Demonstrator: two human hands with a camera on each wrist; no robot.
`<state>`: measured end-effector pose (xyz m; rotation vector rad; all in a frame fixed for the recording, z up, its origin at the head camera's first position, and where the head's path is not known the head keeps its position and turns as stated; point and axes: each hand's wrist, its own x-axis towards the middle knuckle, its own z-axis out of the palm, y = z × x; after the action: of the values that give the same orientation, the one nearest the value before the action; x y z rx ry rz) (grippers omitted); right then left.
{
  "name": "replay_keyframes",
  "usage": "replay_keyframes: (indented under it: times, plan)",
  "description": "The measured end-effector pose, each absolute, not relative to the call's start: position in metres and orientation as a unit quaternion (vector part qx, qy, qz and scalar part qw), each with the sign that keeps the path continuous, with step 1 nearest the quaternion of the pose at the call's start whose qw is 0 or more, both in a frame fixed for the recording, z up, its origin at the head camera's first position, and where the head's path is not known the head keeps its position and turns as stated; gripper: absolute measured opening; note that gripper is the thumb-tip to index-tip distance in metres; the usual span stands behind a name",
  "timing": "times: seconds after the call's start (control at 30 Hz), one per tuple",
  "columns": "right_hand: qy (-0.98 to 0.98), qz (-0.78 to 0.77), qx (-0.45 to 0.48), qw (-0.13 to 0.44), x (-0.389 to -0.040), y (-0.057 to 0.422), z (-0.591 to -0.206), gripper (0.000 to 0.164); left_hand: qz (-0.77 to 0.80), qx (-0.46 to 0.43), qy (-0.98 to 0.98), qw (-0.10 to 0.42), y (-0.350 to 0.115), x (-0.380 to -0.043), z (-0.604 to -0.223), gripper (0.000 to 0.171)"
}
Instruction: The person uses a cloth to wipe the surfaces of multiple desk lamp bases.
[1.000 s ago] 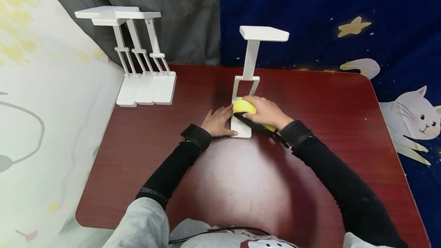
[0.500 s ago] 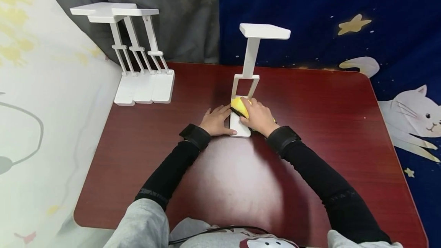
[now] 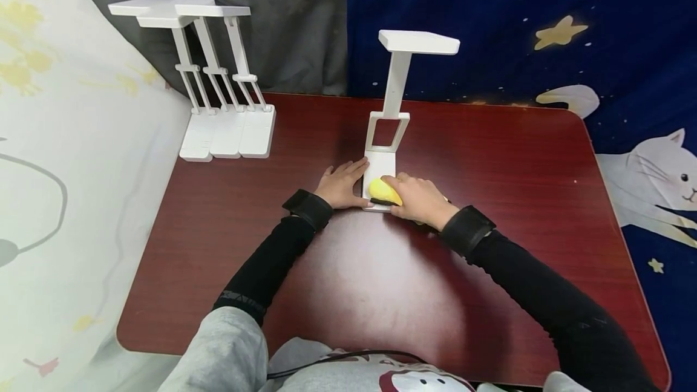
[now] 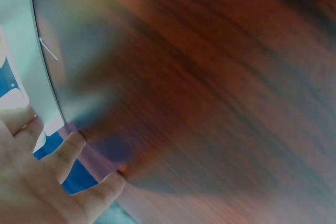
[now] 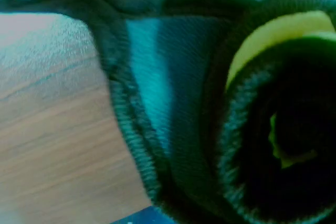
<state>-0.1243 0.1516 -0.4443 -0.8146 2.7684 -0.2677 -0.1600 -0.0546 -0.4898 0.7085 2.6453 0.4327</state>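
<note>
A white folding phone stand (image 3: 380,165) is set up mid-table, its flat base down, an open frame and post rising behind to a tilted top plate. Along the left edge of that base, my left hand (image 3: 342,186) has its fingers spread, with index fingertip and thumb right at the edge. In the left wrist view its fingers (image 4: 65,153) reach out straight beside the pale base (image 4: 26,45). My right hand (image 3: 423,199) grips a folded yellow-and-black cloth (image 3: 383,191) over the base's near end. Dark fuzzy folds of the cloth (image 5: 184,77) fill the right wrist view.
Several similar white stands (image 3: 227,132) are crowded together at the table's back left, their top plates overlapping. The reddish-brown table (image 3: 506,162) has a grey curtain (image 3: 294,35) and a blue starry one (image 3: 501,11) behind it. A pale patterned sheet (image 3: 81,198) hangs at left.
My right hand first shifted slightly left, then drew the cloth from the hinge end of the base toward me to its near end. My left hand stays at the base's edge.
</note>
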Motion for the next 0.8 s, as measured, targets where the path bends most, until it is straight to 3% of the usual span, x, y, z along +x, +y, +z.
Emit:
replay_keyframes:
  times: [0.17, 0.37, 0.43, 0.5, 0.67, 0.8]
  plan:
    - [0.929, -0.117, -0.317, 0.152, -0.124, 0.158, -0.436, 0.060, 0.147, 0.253, 0.938, 0.186, -0.055, -0.161, -0.488, 0.097]
    - [0.886, -0.159, -0.354, 0.254, -0.131, 0.166, -0.420, 0.053, 0.151, 0.253, 0.937, 0.187, -0.055, -0.161, -0.488, 0.099]
    - [0.886, -0.177, -0.340, 0.260, -0.136, 0.166, -0.412, 0.055, 0.155, 0.254, 0.936, 0.187, -0.055, -0.160, -0.488, 0.099]
    - [0.902, -0.194, -0.308, 0.232, -0.143, 0.164, -0.409, 0.060, 0.161, 0.255, 0.936, 0.183, -0.055, -0.159, -0.489, 0.099]
    - [0.956, -0.169, -0.220, 0.098, -0.158, 0.151, -0.425, 0.076, 0.169, 0.252, 0.937, 0.173, -0.055, -0.158, -0.490, 0.097]
    - [0.979, -0.095, -0.170, 0.053, -0.157, 0.139, -0.449, 0.073, 0.168, 0.251, 0.936, 0.179, -0.054, -0.158, -0.489, 0.097]
